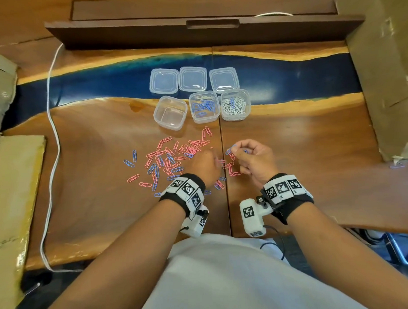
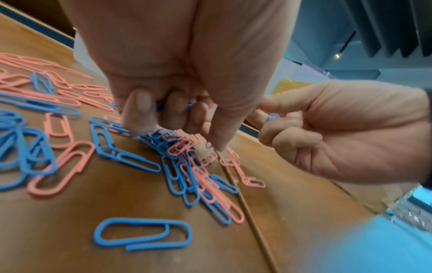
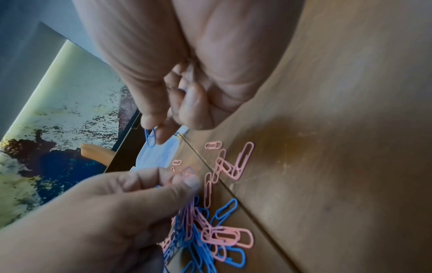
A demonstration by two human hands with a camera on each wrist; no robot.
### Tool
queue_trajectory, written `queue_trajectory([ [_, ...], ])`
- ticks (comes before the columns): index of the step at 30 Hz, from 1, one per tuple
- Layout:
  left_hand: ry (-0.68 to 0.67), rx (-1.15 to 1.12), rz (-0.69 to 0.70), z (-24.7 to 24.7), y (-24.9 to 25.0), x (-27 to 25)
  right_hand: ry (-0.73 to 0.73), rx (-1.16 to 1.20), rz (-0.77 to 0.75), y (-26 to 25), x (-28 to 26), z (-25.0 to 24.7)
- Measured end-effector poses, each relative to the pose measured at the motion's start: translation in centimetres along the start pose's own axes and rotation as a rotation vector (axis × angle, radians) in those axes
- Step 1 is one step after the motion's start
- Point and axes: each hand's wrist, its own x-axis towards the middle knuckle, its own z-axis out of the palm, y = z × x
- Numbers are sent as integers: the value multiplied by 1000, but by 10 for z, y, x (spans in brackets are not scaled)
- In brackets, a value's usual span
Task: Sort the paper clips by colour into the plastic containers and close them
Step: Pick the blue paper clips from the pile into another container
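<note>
Pink and blue paper clips (image 1: 171,160) lie mixed on the wooden table. Behind them stand three clear containers: an empty one (image 1: 170,112), one with blue clips (image 1: 204,107), and one with white clips (image 1: 234,104). Three lids (image 1: 193,79) lie in a row behind those. My left hand (image 1: 211,160) hovers over the pile's right side, its fingers (image 2: 138,109) curled round a few blue clips (image 2: 190,105) and one fingertip touching the pile. My right hand (image 1: 235,151) pinches one blue clip (image 3: 150,137) between thumb and forefinger just above the table.
A white cable (image 1: 51,113) runs down the table's left side. Cardboard boxes (image 1: 385,78) flank the table on both sides. A raised dark wooden ledge (image 1: 203,31) closes the back. One stray blue clip (image 1: 396,165) lies at the far right.
</note>
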Motion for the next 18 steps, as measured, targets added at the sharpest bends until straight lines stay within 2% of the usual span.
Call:
queue_trajectory([
  [6, -26, -442, -89, -18, -9, -13, 84, 46, 84, -5, 1, 6],
  [10, 9, -687, -218, -31, -26, -14, 41, 96, 181, -4, 0, 3],
  [14, 29, -740, -261, -37, -34, -13, -63, -22, 261, -2, -7, 7],
  [18, -25, -801, -259, -42, -34, -13, -213, -375, 242, 7, -12, 12],
])
